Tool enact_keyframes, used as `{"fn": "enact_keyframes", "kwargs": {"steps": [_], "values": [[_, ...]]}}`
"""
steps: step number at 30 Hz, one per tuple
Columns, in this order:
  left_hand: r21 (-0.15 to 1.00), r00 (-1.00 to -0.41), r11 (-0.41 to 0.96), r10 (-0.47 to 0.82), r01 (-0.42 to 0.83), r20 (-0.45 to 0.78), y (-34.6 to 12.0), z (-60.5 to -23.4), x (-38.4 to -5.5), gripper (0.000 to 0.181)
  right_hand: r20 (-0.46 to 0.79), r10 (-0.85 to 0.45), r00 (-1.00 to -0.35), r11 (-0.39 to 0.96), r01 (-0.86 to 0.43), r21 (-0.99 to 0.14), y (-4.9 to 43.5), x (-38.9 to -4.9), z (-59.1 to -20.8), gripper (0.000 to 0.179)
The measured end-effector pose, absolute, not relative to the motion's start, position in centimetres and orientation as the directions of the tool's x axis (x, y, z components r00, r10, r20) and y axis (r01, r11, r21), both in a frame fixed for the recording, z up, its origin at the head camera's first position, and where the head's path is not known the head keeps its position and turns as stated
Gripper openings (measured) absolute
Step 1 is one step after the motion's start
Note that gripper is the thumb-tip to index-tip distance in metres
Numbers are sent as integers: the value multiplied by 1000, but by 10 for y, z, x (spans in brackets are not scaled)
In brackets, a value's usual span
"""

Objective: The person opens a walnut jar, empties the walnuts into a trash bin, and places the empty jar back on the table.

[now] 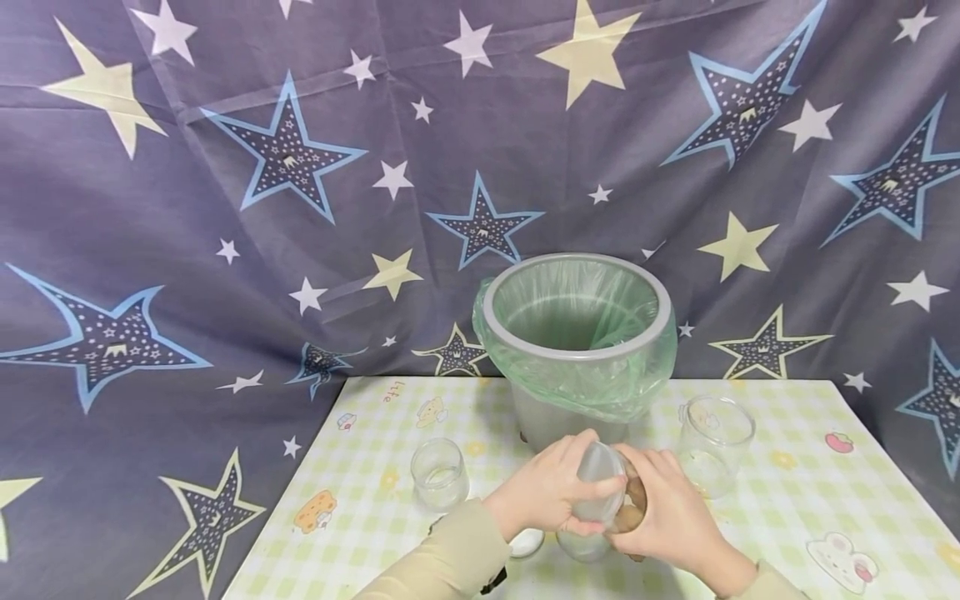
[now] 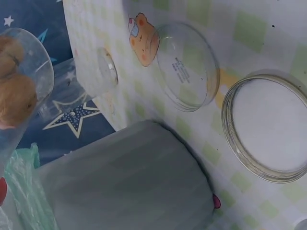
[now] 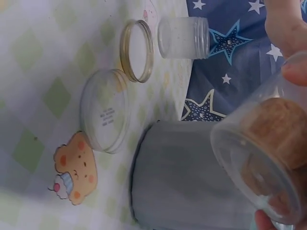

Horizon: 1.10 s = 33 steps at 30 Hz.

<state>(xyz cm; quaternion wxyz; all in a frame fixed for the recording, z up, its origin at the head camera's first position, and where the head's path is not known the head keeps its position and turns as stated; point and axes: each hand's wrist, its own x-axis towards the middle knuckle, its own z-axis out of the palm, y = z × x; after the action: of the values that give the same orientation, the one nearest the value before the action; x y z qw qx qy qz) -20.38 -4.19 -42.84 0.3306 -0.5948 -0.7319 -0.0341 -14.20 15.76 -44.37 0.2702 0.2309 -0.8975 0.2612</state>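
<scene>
A clear jar [image 1: 633, 500] with several brown rounded lumps [image 3: 278, 129] inside is held tilted above the table, in front of the bin. My right hand [image 1: 671, 508] grips its right side, thumb low and fingers over the top. From the left, my left hand [image 1: 551, 483] holds its pale, translucent round end [image 1: 598, 479], with fingers across that face. Under the hands lie a clear round lid [image 2: 184, 67] with small print and a gold-rimmed lid [image 2: 268, 129] with a white face. In the left wrist view the lumps [image 2: 17, 96] show through the jar wall.
Behind the hands stands a grey bin [image 1: 570, 417] lined with a green plastic bag [image 1: 585, 387]. One clear jar [image 1: 439, 475] stands to the left, a larger clear jar [image 1: 716, 450] to the right. A checked cloth [image 1: 322, 550] covers the table; a starry curtain [image 1: 247, 333] hangs behind.
</scene>
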Motion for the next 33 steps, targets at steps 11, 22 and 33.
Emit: {"fn": "enact_keyframes", "kwargs": {"steps": [11,22,33], "values": [[-203,-201,352,826,914,527,-35,-431,-197,55,683,-216,-698,798,-529,-289,157,-141,-452,94],[183,-626,613,663,769,411,-25,-432,-182,55,724,-215,-655,841,-501,-203,158,-157,-453,95],[155,-389,360,888,920,245,-48,-411,-187,79,691,-283,-665,836,-524,-162,167,-151,-455,102]]}}
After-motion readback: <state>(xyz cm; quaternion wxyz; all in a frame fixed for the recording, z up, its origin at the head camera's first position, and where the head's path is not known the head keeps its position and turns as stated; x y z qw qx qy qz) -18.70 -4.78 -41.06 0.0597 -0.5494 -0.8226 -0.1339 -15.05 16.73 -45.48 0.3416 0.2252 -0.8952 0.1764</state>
